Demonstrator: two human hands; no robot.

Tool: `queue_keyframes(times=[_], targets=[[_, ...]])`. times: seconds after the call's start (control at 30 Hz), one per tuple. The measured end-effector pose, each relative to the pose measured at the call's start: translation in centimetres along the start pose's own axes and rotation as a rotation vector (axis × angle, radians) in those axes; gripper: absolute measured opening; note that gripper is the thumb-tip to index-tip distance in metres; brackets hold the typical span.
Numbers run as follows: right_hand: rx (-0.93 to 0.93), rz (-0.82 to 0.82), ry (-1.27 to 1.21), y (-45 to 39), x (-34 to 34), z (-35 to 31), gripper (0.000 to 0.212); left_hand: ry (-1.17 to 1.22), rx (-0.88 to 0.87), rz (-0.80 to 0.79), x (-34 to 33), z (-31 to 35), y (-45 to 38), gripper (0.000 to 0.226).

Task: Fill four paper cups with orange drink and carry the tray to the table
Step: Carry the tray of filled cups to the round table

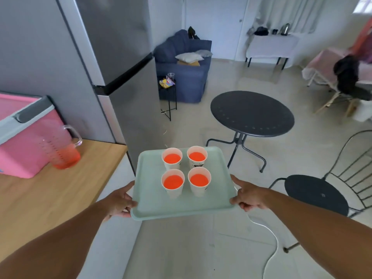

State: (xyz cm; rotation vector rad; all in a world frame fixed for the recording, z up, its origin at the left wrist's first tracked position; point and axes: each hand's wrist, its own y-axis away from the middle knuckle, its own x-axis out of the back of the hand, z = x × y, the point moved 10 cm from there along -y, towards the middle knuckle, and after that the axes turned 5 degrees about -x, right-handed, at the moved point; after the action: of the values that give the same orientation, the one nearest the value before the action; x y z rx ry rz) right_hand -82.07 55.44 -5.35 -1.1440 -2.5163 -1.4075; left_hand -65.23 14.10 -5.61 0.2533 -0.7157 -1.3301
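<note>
A pale green tray (150, 206) is held in the air over the floor. My left hand (120, 202) grips its left edge and my right hand (248, 195) grips its right edge. Several white paper cups (172, 185) stand upright on the tray in a square, each holding orange drink. A round dark metal table (252, 112) stands ahead and to the right, beyond the tray. A clear jug (65, 152) with some orange drink left in it sits on the wooden counter (50, 198) at the left.
A grey fridge (112, 57) rises just left of the tray. A pink box (24, 137) sits on the counter. A black chair (322, 190) stands at the right, and a white cable (271, 250) lies on the floor. A blue armchair (187, 77) is behind.
</note>
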Motion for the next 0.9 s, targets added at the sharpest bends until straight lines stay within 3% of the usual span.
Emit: queue_keyframes(times=[0.13,0.5,0.9], targets=[[-0.007,0.079,-0.042,-0.3,5.5,2.2,0.111,-0.017,-0.029,-0.07,-3.9,5.5,-3.7,0.084],[-0.114,0.211,-0.204,-3.7,15.5,8.3,0.115,-0.084,-0.084,-0.254,-11.6,15.3,-16.9,0.085],[-0.18,0.296,-0.408,-11.5,23.1,6.8,0.12,-0.228,-0.145,-0.359,-13.0,28.1,-32.5,0.091]])
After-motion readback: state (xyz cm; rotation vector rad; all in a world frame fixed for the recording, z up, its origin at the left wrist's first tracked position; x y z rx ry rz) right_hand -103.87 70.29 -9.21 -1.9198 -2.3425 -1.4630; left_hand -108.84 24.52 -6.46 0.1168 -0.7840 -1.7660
